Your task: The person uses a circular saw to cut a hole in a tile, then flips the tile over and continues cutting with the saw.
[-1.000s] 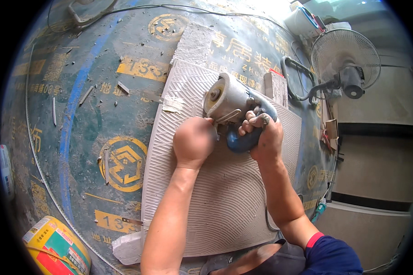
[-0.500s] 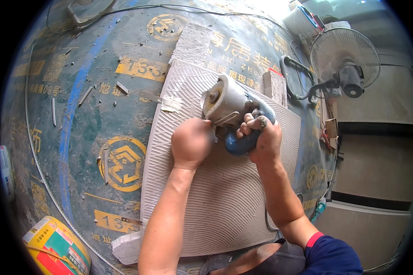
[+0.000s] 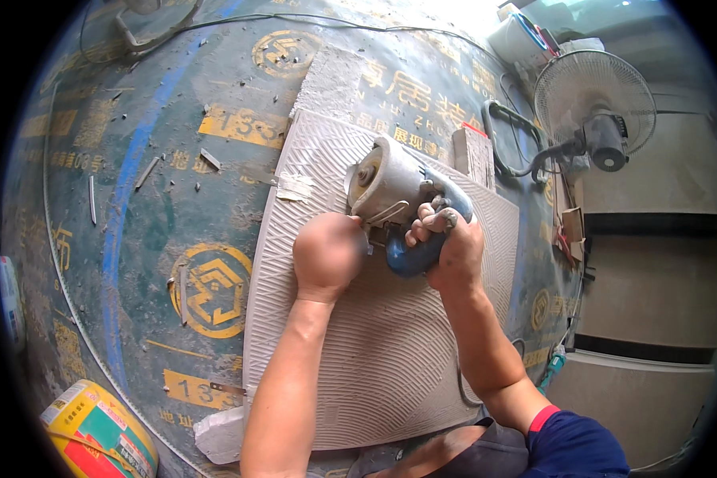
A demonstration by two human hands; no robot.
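A handheld tile saw with a round grey guard and a blue body tilts over a large beige slab with a ridged back. My right hand is wrapped round the saw's blue handle. Closed and partly blurred, my left hand grips the saw's lower metal part beside the guard, its thumb against the metal. The exact part under its fingers is hidden. A whitish patch sticks at the slab's left edge.
Blocks support the slab: a grey one at the near left and another at the far right. A standing fan is at the right. A yellow bucket stands at the near left. Debris and cables lie on the printed floor covering.
The saw and both my hands have shifted slightly left and nearer in the picture; the whole view has also shifted a little. Both hands keep their grip.
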